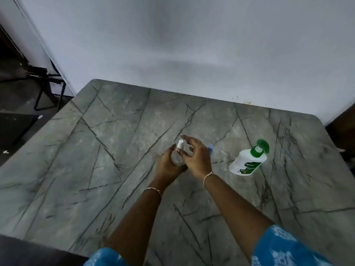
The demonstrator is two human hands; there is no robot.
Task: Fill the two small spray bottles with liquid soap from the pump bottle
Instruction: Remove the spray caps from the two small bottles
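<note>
I see two bare hands working a small spray bottle over a grey marble-patterned table [96,169].

My left hand [167,166] wraps the small clear spray bottle with a white nozzle [178,156] mid-table; my right hand [196,158] hovers open-fingered beside its top. Right of them stands the white pump bottle with a green pump head [246,162]; a blurred blue-capped object [210,149] peeks out just past the right hand.

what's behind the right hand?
Behind the right hand, only a blue cap shows on the marble table, probably the second spray bottle; its body is covered.
</note>
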